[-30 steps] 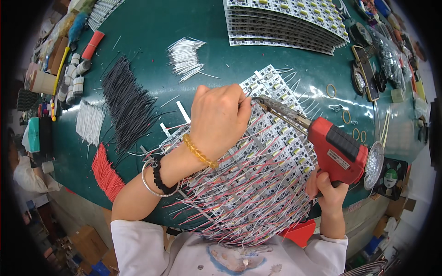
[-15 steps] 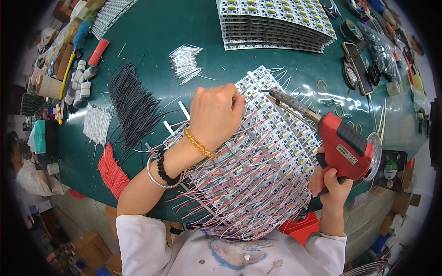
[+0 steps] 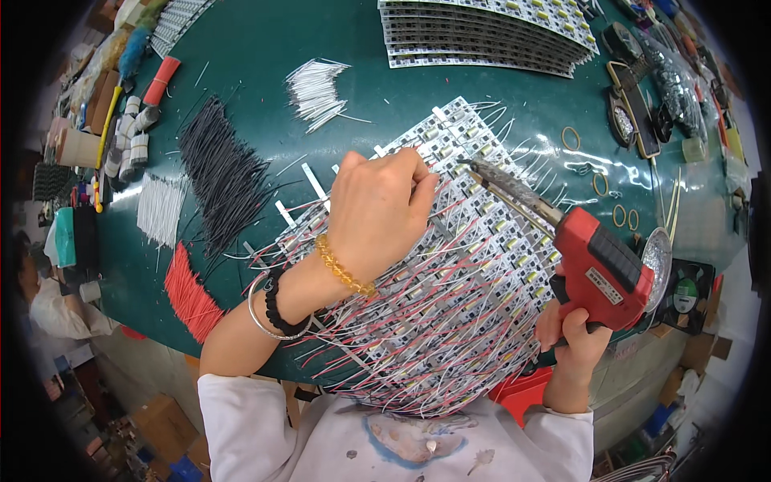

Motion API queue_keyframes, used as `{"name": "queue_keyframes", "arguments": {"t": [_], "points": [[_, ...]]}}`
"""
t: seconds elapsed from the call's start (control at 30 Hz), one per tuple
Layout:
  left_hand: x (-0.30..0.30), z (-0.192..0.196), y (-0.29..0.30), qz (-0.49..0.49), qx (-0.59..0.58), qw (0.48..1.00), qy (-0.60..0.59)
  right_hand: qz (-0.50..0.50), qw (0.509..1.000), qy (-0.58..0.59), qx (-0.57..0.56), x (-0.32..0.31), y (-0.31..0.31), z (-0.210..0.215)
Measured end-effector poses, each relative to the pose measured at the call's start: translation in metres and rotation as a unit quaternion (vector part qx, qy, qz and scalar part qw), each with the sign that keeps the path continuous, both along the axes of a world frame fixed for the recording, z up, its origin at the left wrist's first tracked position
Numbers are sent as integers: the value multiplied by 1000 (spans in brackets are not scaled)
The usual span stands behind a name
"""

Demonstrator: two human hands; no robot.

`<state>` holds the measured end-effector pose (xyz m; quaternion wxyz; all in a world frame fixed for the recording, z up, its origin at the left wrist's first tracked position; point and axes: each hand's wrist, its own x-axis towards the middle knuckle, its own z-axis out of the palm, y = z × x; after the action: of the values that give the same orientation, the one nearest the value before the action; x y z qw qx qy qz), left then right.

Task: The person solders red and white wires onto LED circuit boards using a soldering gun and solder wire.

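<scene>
My right hand (image 3: 574, 337) is wrapped round the grip of a red and black soldering gun (image 3: 602, 265). Its metal tip points left, over the upper part of a panel of white circuit boards (image 3: 502, 229), just right of my left fingertips. My left hand (image 3: 377, 205) is closed in a pinch above the same panel. A bit of red wire (image 3: 432, 167) shows at its fingertips; the rest of that wire is hidden by the hand. Many red and white wires (image 3: 418, 321) fan out from the boards toward my body.
On the green table (image 3: 281, 40) lie black wires (image 3: 225, 177), white wires (image 3: 317, 95) and red wires (image 3: 191, 293). A stack of board panels (image 3: 482, 40) stands at the back. To the right are rubber bands (image 3: 600, 184), a small dish (image 3: 620, 120) and a black fan (image 3: 687, 297).
The table and the things on it sit slightly higher in the view. My left hand stays pinched by the soldering gun's tip, and my right hand still grips the gun.
</scene>
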<state>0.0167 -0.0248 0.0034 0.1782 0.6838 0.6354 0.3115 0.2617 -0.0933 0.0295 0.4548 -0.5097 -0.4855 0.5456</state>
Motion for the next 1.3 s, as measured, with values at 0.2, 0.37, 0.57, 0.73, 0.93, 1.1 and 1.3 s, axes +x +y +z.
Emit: {"name": "queue_keyframes", "arguments": {"t": [0.2, 0.37, 0.57, 0.73, 0.93, 1.1, 1.3], "points": [[0, -2, 1, -9, 5, 1000, -1, 0, 1000, 10, -26, 3, -3, -3], [2, -5, 0, -6, 38, 999, 7, 4, 998, -9, -55, 2, 2, 0], [4, -9, 1, -5, 54, 998, 19, -5, 999, 10, -38, 2, -1, 0], [5, -9, 0, -6, 55, 998, 21, -4, 1000, 18, -21, 3, -2, -2], [-3, 0, 0, -17, 20, 999, 20, -8, 1000, 20, -4, 2, -5, -1], [-33, 50, -2, -50, -117, 990, 55, -33, 999, 34, 18, 20, -11, -1], [-12, 52, -10, 14, -32, 998, -55, -47, 998, 30, 31, 22, -21, 3]]}}
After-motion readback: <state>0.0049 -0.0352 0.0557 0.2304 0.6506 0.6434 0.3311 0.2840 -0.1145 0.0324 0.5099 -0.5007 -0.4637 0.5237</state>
